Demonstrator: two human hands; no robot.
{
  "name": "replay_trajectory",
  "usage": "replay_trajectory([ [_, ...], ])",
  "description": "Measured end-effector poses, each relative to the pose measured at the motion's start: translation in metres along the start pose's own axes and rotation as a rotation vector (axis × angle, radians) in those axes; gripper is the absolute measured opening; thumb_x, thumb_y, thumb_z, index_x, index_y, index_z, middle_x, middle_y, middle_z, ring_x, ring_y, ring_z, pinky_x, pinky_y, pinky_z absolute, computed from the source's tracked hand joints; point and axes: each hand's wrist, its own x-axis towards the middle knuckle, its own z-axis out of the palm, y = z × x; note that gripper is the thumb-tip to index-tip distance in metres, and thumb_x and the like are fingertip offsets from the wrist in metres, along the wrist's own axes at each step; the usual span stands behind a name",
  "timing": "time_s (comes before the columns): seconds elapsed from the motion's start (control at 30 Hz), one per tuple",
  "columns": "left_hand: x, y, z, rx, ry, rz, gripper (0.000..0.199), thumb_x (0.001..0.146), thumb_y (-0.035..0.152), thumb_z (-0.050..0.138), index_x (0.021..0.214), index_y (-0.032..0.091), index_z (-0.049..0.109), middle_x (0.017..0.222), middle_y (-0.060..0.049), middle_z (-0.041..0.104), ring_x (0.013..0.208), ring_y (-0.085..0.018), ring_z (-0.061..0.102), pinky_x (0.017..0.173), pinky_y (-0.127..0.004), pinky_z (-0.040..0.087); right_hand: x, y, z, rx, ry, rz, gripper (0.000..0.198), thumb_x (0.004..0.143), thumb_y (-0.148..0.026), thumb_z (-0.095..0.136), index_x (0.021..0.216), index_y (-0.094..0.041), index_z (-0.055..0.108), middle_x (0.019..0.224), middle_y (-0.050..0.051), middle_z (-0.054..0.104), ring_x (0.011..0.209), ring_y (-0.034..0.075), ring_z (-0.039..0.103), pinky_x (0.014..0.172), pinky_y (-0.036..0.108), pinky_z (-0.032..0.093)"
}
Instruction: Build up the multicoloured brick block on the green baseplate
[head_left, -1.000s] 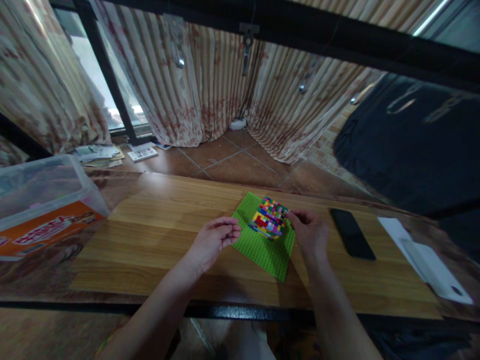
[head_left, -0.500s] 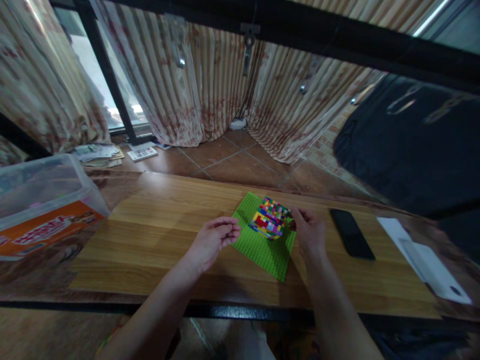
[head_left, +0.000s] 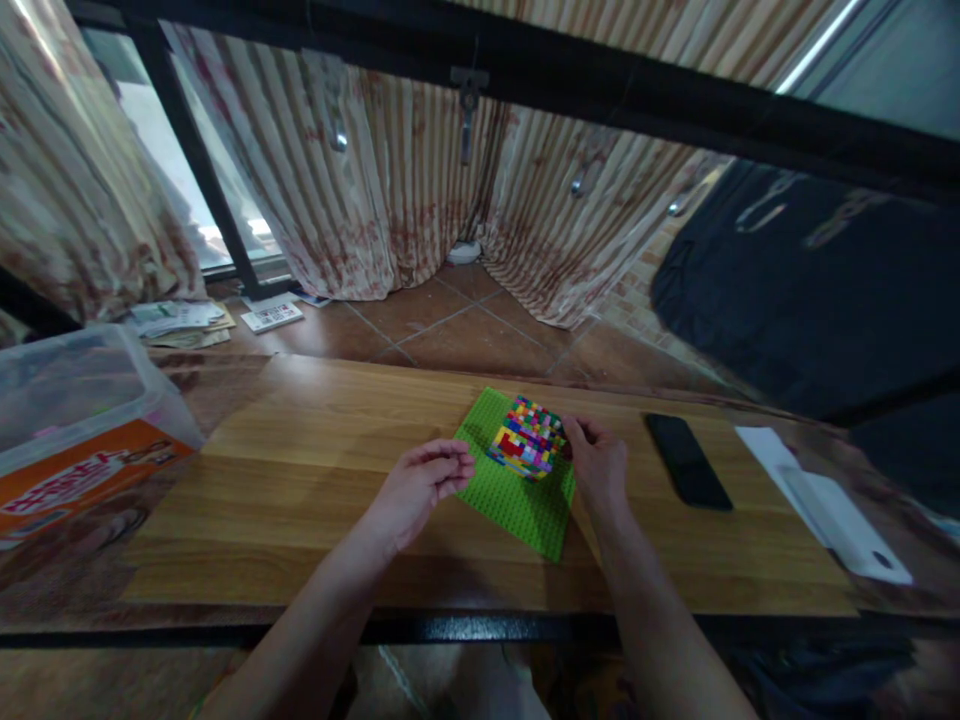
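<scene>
A block build of many small coloured toy bricks (head_left: 527,437) stands on a green studded baseplate (head_left: 525,505), which lies at an angle on the wooden table. To its left is my left hand (head_left: 424,485), palm turned inward, with thumb and curled fingers drawn together at the plate's left edge; anything between the fingertips is too small to name. My right hand (head_left: 600,460) is at the build's right side, its fingers pinched close against the bricks. What those fingertips hold, if anything, is hidden.
A black phone (head_left: 688,461) lies right of my right hand, with white flat items (head_left: 832,510) farther right. At the left stands a clear plastic box (head_left: 90,410) with an orange label. Papers (head_left: 180,322) lie beyond the table, near the striped curtains (head_left: 420,180).
The whole view has shifted slightly, so the table things appear farther left. Both hands keep nearly the same places beside the build; my right fingers stay at its right side.
</scene>
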Motion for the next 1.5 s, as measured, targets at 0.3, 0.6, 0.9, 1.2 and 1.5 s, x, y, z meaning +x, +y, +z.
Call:
replay_trajectory([
  [0.3, 0.0, 0.003, -0.001, 0.073, -0.028, -0.006, 0.019, 0.072, 0.009, 0.071, 0.091, 0.01, 0.07, 0.081, -0.007, 0.074, 0.063, -0.009, 0.066, 0.06, -0.018, 0.053, -0.03, -0.036, 0.008, -0.087, 0.101, -0.31, 0.028, 0.089, -0.039, 0.052, 0.085, -0.017, 0.069, 0.079, 0.005, 0.069, 0.071, 0.017, 0.061, 0.066, 0.029, 0.048],
  [0.6, -0.002, -0.002, 0.002, 0.022, -0.158, 0.009, 0.032, 0.066, 0.024, 0.083, 0.093, 0.013, 0.068, 0.078, -0.004, 0.072, 0.067, -0.012, 0.067, 0.062, -0.022, 0.056, -0.074, -0.059, 0.029, -0.123, -0.455, -0.657, 0.018, 0.092, -0.025, 0.054, 0.102, -0.021, 0.068, 0.102, 0.007, 0.065, 0.096, 0.016, 0.061, 0.086, 0.031, 0.051],
  [0.9, -0.004, -0.003, 0.003, -0.015, -0.158, -0.019, 0.029, 0.07, 0.022, 0.08, 0.095, 0.012, 0.068, 0.083, -0.004, 0.07, 0.07, -0.012, 0.066, 0.064, -0.024, 0.058, -0.077, -0.061, 0.032, -0.025, -0.571, -0.577, 0.02, 0.094, -0.022, 0.052, 0.098, -0.023, 0.071, 0.107, 0.006, 0.062, 0.1, 0.016, 0.06, 0.09, 0.032, 0.051],
  [1.2, -0.002, -0.006, 0.001, -0.015, -0.155, -0.046, 0.023, 0.074, 0.024, 0.078, 0.091, 0.011, 0.069, 0.084, -0.005, 0.069, 0.072, -0.012, 0.066, 0.067, -0.024, 0.059, -0.076, -0.06, 0.033, -0.02, -0.584, -0.539, 0.016, 0.092, -0.02, 0.054, 0.093, -0.022, 0.071, 0.102, 0.006, 0.064, 0.098, 0.016, 0.06, 0.09, 0.032, 0.05],
  [1.5, -0.004, -0.007, 0.002, -0.003, -0.164, -0.043, 0.025, 0.073, 0.028, 0.079, 0.088, 0.011, 0.068, 0.077, -0.003, 0.067, 0.064, -0.01, 0.062, 0.062, -0.024, 0.058, -0.077, -0.056, 0.036, 0.019, -0.6, -0.458, 0.013, 0.084, -0.015, 0.063, 0.089, -0.023, 0.072, 0.101, 0.003, 0.065, 0.096, 0.015, 0.062, 0.087, 0.03, 0.05],
])
